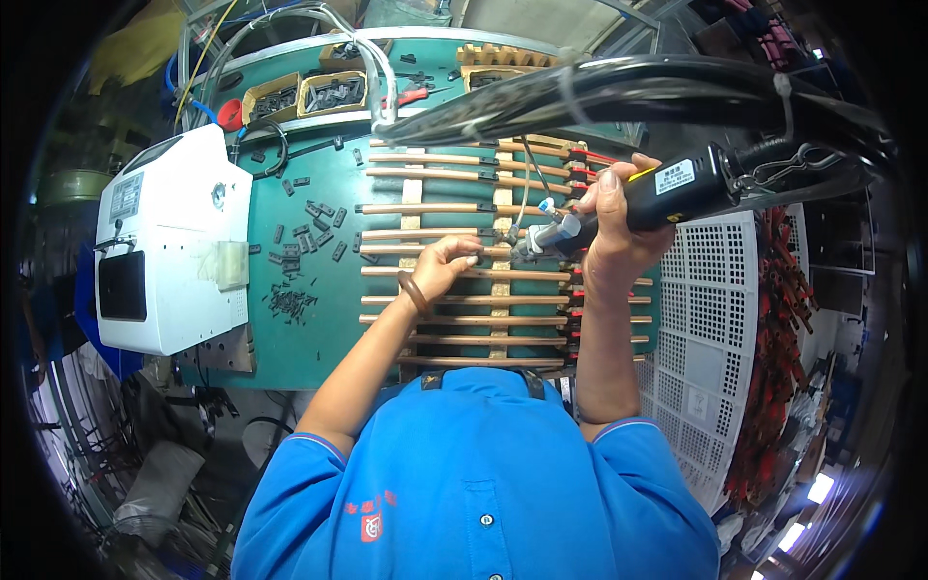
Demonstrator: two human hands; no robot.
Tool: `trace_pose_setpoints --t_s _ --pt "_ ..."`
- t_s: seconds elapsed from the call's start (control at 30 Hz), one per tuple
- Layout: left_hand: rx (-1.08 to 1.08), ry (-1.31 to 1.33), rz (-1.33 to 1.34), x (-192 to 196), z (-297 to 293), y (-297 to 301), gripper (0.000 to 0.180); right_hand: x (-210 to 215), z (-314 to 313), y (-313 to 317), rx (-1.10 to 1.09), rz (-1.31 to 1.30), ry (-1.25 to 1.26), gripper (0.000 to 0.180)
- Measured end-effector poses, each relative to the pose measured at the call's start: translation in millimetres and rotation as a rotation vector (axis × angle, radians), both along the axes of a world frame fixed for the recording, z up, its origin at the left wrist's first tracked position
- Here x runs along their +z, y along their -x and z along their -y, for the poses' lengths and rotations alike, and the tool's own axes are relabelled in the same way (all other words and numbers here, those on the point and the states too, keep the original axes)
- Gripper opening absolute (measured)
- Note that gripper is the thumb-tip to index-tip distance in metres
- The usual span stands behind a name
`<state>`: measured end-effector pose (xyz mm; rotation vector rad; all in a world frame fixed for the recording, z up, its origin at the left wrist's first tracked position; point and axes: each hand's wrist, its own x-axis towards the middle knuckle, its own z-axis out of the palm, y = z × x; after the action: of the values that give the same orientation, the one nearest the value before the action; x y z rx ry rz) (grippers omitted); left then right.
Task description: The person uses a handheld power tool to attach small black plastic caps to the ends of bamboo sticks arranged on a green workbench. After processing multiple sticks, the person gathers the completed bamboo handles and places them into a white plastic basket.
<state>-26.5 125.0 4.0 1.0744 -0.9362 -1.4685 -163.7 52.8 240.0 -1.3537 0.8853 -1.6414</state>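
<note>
Nearest to us, below our blue shirt collar, our two forearms run up onto the green workbench [290,348], where a rack of copper-coloured rods [454,319] lies in parallel rows, each rod's long axis running from nine to three o'clock. Our left hand [447,266] is curled, fingertips pinched down on one rod near the middle of the rack, with a brown ring-like band at the wrist. Our right hand [619,217] is closed in a full grip around a black handheld power tool [667,188], its metal nose [541,240] pointing toward eight o'clock and ending just beside the left fingertips; the pinched spot lies at about nine o'clock from the tool tip, and the left hand is the nearer one to it. Small dark loose parts [300,261] are scattered at ten o'clock from the left hand. Farther out, a white box-shaped machine [169,242] sits at nine o'clock, a white perforated panel [715,319] at three, and thick black cables [628,87] arc overhead at twelve.
</note>
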Motion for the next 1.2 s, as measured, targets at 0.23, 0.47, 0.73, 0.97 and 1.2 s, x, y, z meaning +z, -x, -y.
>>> trace_pose_setpoints --t_s 0.23,0.47,0.73,0.97,1.2 --pt "0.058 0.093 0.308 31.8 13.1 4.1 0.020 -10.0 2.7 -2.1 -0.037 0.014 -0.011 0.032" --pt "0.053 0.444 0.891 24.7 15.4 10.2 0.013 -33.1 2.6 -4.3 -0.051 -0.008 -0.020 0.024" --pt "0.132 0.606 1.070 22.8 16.6 5.0 0.020 -49.1 2.6 1.7 -0.024 -0.084 0.026 0.031" --pt "0.139 0.624 1.040 16.7 18.1 7.2 0.018 -51.7 3.7 -7.2 -0.114 -0.110 0.042 0.024" --pt "0.148 0.629 1.030 19.9 17.3 7.2 0.018 -56.8 2.4 -8.9 -0.076 -0.052 0.059 0.029"
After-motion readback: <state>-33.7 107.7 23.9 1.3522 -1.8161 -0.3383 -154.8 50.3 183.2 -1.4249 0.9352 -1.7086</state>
